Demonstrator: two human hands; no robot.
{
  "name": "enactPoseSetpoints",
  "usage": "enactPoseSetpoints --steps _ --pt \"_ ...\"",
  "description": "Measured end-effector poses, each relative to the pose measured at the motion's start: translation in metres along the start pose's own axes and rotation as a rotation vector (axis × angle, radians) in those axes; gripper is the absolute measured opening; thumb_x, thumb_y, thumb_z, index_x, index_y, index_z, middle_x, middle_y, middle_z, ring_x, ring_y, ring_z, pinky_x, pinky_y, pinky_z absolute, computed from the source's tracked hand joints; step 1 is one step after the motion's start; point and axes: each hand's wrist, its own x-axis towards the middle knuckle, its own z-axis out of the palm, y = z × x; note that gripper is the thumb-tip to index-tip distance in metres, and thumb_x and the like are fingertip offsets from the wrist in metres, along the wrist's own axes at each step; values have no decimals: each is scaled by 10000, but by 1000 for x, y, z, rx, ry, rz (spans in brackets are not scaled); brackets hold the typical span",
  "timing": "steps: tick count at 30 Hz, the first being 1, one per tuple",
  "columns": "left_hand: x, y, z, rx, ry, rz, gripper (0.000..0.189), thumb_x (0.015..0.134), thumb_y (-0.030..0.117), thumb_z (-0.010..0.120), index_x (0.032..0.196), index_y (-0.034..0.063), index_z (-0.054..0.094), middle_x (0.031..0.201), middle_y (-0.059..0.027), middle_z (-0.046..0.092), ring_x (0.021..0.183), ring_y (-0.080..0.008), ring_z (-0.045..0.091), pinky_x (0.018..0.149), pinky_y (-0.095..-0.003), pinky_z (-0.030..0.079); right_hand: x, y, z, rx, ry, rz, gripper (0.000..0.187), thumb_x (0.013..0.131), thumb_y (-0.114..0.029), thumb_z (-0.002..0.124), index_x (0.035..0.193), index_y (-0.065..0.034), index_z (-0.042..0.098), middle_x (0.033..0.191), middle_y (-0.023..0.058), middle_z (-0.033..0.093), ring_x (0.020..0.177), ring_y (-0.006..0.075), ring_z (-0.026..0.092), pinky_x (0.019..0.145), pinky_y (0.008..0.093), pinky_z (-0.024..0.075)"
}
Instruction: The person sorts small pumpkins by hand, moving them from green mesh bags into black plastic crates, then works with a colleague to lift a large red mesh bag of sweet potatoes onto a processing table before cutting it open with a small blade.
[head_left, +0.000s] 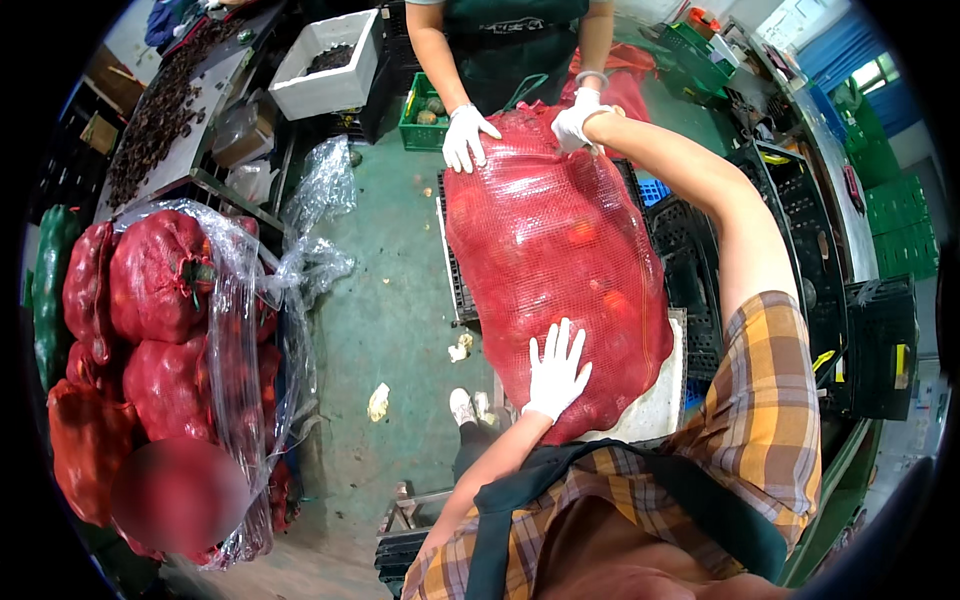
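A large, full red mesh sack (555, 255) lies before me, with some orange showing through the mesh. My left hand (555, 371), in a white glove, rests flat on its near part with the fingers spread. My right arm reaches along the right side to the sack's far end, where my right hand (571, 130), also gloved in white, is closed on the gathered mesh. A co-worker's gloved hand (466, 139) lies on the far left corner. The co-worker's other hand meets mine at the far end; the two overlap and are hard to tell apart.
More filled red mesh sacks (161, 277) and clear plastic wrap (236, 360) are at left. Black crates (686, 277) stand at right. Beyond are a white foam box (330, 64), a green crate (424, 135) and a co-worker. Scraps (379, 402) lie on the green floor.
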Motion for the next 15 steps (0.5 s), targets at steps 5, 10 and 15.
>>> enactPoseSetpoints --steps 5,10,15 --pt "1 1 1 1 6 -6 622 862 426 518 1391 125 395 1493 -176 249 1375 -319 245 1076 -582 157 -4 20 7 -33 119 -54 229 828 -212 581 904 -35 705 834 111 691 765 259 662 639 387 504" --pt "2 -2 -1 8 17 -3 640 853 435 526 1393 120 390 1496 -181 234 1377 -322 238 1083 -576 147 -2 25 36 -266 548 -136 215 830 -168 554 898 -32 706 822 123 689 739 255 661 597 387 503" --pt "33 -18 -27 -188 250 -25 314 817 237 620 1092 89 590 1081 -97 612 1002 -256 553 888 -437 343 -16 22 59 -555 802 -125 189 804 -130 521 809 -12 669 727 148 657 581 248 632 467 375 463"
